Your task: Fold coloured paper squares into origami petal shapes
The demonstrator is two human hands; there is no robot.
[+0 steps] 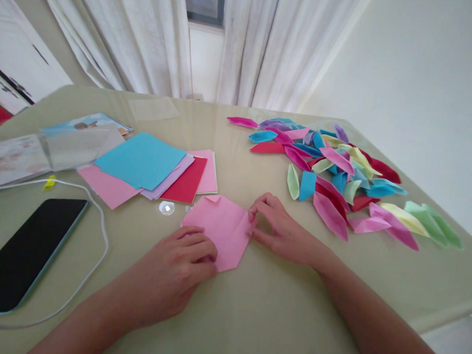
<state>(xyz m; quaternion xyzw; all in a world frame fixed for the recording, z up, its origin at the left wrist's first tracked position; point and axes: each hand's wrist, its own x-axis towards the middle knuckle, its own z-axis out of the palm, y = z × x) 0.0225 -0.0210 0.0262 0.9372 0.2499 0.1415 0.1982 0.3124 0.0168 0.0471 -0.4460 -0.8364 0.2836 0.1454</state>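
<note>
A pink sheet of origami paper (226,227) lies on the table in front of me, with a small folded flap at its far edge and its other corners turned in. My left hand (185,262) rests on the paper's near left edge, fingers curled and pressed together over it. At the right corner, my right hand (271,222) pinches the paper between thumb and fingers. Left of and beyond the paper lies a stack of coloured squares, with a blue sheet (142,159) on top and a red sheet (187,180) beside it.
Many folded paper pieces (337,168) in several colours are heaped at the right. A phone (28,254) and a white cable (105,232) lie at the left, below an open booklet (14,161). A small clear disc (166,208) sits near the stack on the table (274,320).
</note>
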